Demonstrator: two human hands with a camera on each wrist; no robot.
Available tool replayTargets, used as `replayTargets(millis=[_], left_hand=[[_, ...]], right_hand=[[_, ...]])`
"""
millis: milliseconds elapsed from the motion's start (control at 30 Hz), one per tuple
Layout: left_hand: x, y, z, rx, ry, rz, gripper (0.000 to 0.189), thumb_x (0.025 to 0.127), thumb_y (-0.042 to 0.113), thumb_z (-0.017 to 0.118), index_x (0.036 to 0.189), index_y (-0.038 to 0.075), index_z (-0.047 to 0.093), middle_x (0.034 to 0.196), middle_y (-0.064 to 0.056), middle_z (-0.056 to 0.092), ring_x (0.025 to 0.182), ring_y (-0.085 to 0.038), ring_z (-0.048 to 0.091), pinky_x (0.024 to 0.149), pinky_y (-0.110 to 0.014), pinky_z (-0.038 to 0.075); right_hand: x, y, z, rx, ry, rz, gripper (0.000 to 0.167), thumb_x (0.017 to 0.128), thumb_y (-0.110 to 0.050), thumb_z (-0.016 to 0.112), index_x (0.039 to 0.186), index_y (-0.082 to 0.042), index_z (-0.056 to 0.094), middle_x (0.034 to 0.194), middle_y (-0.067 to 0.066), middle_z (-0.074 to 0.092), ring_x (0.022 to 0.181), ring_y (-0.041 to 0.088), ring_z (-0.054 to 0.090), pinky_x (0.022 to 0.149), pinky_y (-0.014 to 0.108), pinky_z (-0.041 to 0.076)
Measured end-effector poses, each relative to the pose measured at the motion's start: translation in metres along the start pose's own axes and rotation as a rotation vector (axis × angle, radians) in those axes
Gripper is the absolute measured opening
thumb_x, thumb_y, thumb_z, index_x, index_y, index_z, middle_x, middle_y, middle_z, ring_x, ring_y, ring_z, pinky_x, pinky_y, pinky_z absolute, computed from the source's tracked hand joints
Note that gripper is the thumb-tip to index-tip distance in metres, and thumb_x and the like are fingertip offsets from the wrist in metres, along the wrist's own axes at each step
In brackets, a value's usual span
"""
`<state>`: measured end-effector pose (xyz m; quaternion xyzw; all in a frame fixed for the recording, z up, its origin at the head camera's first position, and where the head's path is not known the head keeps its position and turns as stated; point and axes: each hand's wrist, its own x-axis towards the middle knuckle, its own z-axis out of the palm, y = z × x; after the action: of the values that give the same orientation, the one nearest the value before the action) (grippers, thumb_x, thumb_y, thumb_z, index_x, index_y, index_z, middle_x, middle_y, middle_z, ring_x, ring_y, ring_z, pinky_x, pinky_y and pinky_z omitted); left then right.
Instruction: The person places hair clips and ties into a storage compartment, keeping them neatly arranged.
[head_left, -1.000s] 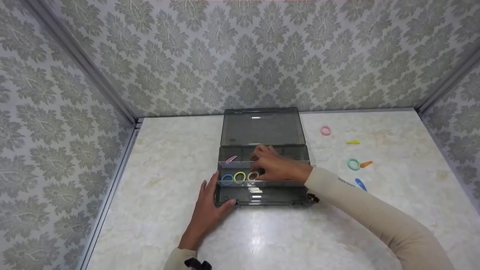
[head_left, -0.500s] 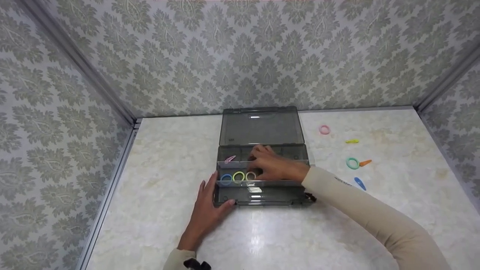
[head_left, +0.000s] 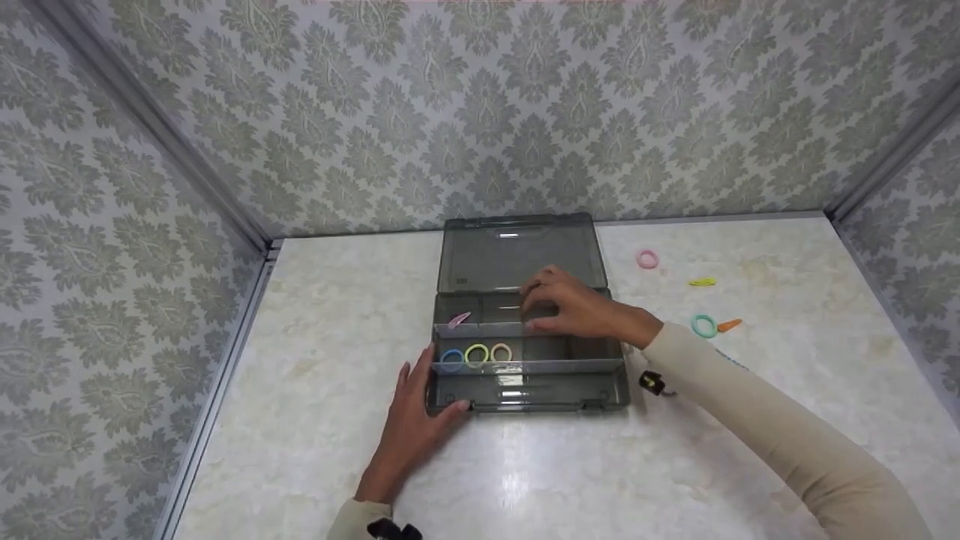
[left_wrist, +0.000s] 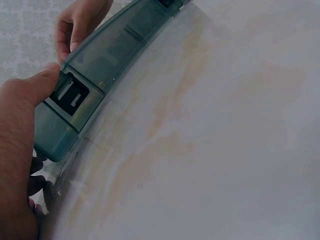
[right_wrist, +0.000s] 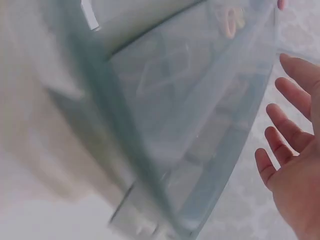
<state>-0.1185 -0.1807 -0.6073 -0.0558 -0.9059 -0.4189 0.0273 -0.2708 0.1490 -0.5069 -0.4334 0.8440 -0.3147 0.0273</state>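
A smoky see-through organizer box [head_left: 547, 388] lies on the table, its lid [head_left: 495, 259] folded back. My left hand [head_left: 412, 427] holds the box at its front left corner; in the left wrist view the thumb presses beside the dark latch [left_wrist: 70, 94]. Over the right part of the box hovers my right hand [head_left: 577, 306], fingers loosely bent and spread, nothing between them in the right wrist view. The middle compartment holds a blue hair tie [head_left: 452, 361], a yellow-green hair tie [head_left: 476, 346] and a peach hair tie [head_left: 501, 345]. A pink snap hair clip [head_left: 459, 320] lies in the back compartment.
Right of the box lie a pink hair tie [head_left: 647, 259], a yellow hair clip [head_left: 703, 283], a green hair tie [head_left: 704, 326] and an orange hair clip [head_left: 730, 325]. The right sleeve [head_left: 780, 435] crosses the table there. Patterned walls [head_left: 487, 112] enclose the table.
My right hand has let go of the peach hair tie and lifted away up and to the right. The sleeve now covers the blue hair clip. The left hand stays at the corner.
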Motion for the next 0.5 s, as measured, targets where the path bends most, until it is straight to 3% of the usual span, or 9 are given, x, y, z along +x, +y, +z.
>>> replayTargets(millis=[267, 500], left_hand=[[0.000, 0.000, 0.000, -0.001, 0.003, 0.016, 0.108, 0.094, 0.059, 0.083, 0.178, 0.023, 0.025, 0.179, -0.011, 0.033, 0.165, -0.054, 0.015, 0.126, -0.076, 0.025], [0.001, 0.000, 0.001, 0.000, -0.004, 0.018, 0.107, 0.095, 0.062, 0.081, 0.177, 0.022, 0.025, 0.180, -0.012, 0.032, 0.165, -0.055, 0.014, 0.126, -0.076, 0.025]], right_hand=[[-0.024, 0.020, -0.023, 0.015, 0.105, 0.147, 0.035, 0.100, -0.020, 0.084, 0.128, -0.001, 0.077, 0.141, 0.019, 0.065, 0.132, 0.040, 0.052, 0.112, 0.064, 0.043], [-0.042, 0.038, -0.033, -0.028, 0.225, 0.205, 0.034, 0.101, -0.019, 0.084, 0.128, -0.002, 0.077, 0.141, 0.021, 0.066, 0.136, 0.043, 0.050, 0.116, 0.067, 0.037]])
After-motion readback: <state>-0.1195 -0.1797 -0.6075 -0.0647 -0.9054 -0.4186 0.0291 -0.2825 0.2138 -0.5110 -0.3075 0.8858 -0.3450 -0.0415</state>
